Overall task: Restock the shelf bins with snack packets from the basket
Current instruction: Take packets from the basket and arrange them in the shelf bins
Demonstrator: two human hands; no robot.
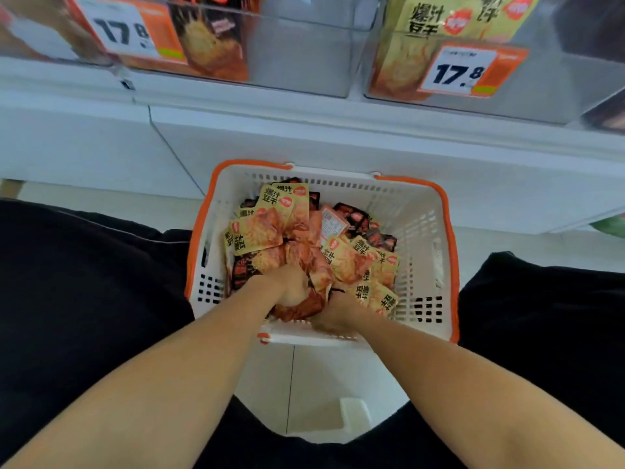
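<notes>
1. Biggest thing we see is the white shelf unit [304, 130], with two clear plastic bins on top: the left bin [297, 49] holds orange packets, the right bin [527, 79] yellow ones, both tagged 17.8.
2. Below it on the pale tiled floor [314, 384] sits our white slotted plastic basket with an orange rim [419, 238], between our knees.
3. Inside lies a heap of yellow, orange and black snack packets [304, 238].
4. Our left hand [287, 286] grips a bunch of orange packets [301, 306].
5. Our right hand [334, 313] is buried among the packets at the near wall, so we can't tell its grip.
</notes>
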